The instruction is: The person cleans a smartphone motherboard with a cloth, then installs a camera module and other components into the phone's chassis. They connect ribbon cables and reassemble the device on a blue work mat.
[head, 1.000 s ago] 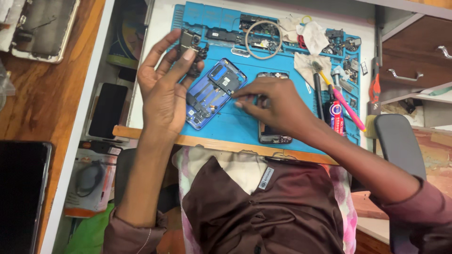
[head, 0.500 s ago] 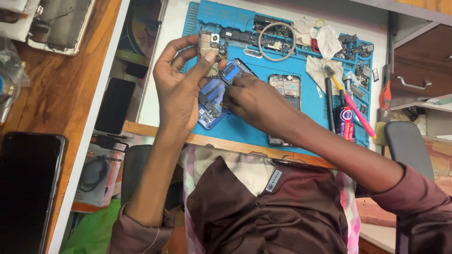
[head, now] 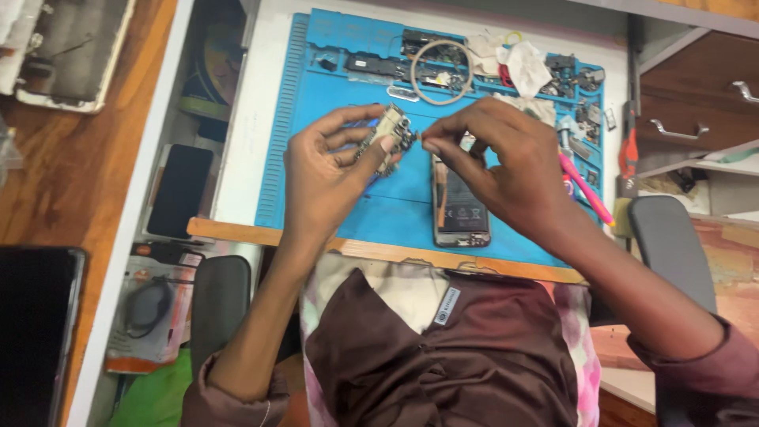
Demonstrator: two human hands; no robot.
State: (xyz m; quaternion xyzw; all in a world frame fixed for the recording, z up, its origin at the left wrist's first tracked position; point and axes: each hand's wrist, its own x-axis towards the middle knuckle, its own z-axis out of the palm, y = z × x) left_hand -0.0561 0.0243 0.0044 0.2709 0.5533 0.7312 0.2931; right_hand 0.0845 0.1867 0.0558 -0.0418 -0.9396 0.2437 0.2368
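Observation:
My left hand (head: 328, 170) holds a small phone circuit board (head: 389, 133) up above the blue work mat (head: 340, 87), pinched between thumb and fingers. My right hand (head: 506, 162) has its fingertips pinched together right at the board's right edge; whether a small part sits between them I cannot tell. Under my right hand an opened phone (head: 460, 213) lies flat on the mat with its battery showing.
Loose phone parts, a round ring (head: 439, 73) and white cloths lie along the mat's far edge. A pink-handled tool (head: 587, 190) rests at the right. A dark phone (head: 180, 191) sits left of the mat, and another black screen (head: 32, 332) lies on the wooden surface.
The blue phone piece that both hands worked on is out of sight. My left hand has lifted the circuit board, and my right hand has come up to it.

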